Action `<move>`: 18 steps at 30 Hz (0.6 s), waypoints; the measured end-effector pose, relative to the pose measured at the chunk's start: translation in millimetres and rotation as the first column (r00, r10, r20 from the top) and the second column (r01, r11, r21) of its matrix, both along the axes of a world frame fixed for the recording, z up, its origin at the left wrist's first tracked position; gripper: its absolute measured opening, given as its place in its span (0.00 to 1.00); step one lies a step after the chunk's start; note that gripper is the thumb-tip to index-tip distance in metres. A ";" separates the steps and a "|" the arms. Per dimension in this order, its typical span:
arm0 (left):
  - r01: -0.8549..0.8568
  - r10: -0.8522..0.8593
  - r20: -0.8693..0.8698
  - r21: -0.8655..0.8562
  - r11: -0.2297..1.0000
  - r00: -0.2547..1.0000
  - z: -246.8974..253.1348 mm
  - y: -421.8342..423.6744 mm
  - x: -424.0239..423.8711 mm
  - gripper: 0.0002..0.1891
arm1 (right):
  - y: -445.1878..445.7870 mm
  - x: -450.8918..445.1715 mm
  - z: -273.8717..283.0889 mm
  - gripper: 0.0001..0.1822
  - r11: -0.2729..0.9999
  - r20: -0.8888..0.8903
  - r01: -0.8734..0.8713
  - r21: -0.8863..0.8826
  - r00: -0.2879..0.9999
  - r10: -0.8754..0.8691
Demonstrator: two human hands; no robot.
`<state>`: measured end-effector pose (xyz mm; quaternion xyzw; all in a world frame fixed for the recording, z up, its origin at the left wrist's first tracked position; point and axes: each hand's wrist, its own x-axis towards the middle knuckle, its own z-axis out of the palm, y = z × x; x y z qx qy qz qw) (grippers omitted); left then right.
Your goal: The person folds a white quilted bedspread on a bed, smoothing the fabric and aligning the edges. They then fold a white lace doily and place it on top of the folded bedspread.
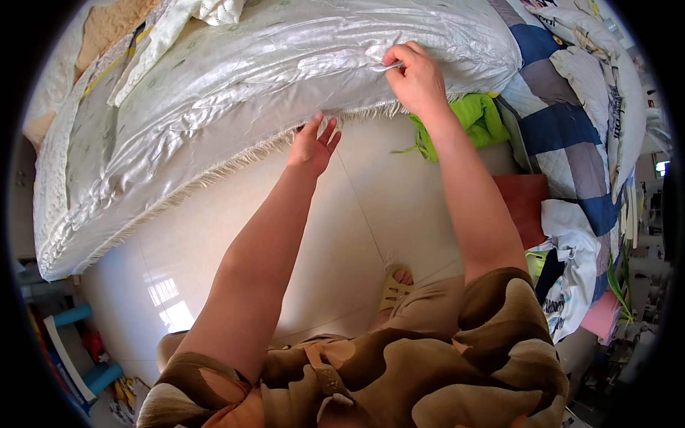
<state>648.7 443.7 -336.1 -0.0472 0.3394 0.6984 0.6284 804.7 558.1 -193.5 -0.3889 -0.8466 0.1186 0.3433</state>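
A shiny pale bedspread with gathered seams hangs over the side of a bed, its fringe along the lower edge. My right hand pinches a bit of its gathered fabric between thumb and fingers. Lower and to the left, my left hand is at the fringed hem with its fingers apart; its fingertips touch or nearly touch the cloth, and I cannot tell that they grip anything. A bunched green cloth lies behind my right forearm, by the hem.
A blue, grey and white checked quilt hangs at the right, beside a brown-red box-like object and white printed cloth. A rack with blue tubes stands at the lower left. Glossy floor tiles lie below my arms.
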 end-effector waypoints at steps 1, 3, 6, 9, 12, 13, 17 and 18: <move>-0.043 0.042 0.029 0.014 0.999 0.999 3.2 7.1 2.1 0.24 | 0.6 0.6 1.0 0.05 1.000 -0.006 -0.006 -0.002 1.000 0.006; -0.057 0.061 0.092 -0.040 0.998 0.994 5.9 14.2 4.2 0.15 | 2.4 1.7 1.2 0.04 0.999 0.006 -0.020 -0.030 1.000 0.020; -0.023 0.022 0.129 0.008 1.000 0.991 -0.6 18.1 0.1 0.10 | -2.9 -6.6 4.5 0.06 0.998 0.077 0.029 -0.059 0.997 -0.024; 0.021 -0.027 0.099 0.067 0.998 0.995 -16.9 14.8 -3.9 0.07 | -13.8 -11.9 2.6 0.06 0.984 0.145 0.148 -0.100 0.980 -0.133; 0.068 -0.068 -0.006 -0.025 0.997 0.998 -6.9 13.9 9.5 0.04 | -20.5 -14.4 7.3 0.06 0.990 0.039 0.127 0.068 0.991 -0.130; 0.052 -0.054 -0.030 -0.056 0.997 0.998 -6.2 11.1 5.9 0.05 | -24.9 -12.8 12.0 0.06 0.981 -0.010 0.111 0.162 0.994 -0.111; 0.041 -0.057 -0.108 -0.138 0.990 0.993 0.1 3.3 3.0 0.06 | -38.0 -32.8 17.5 0.11 0.946 -0.005 -0.257 0.196 0.965 0.263; 0.040 -0.057 -0.115 -0.141 0.989 0.992 1.7 2.8 3.4 0.06 | -41.4 -38.8 15.6 0.12 0.954 -0.001 -0.261 0.145 0.965 0.264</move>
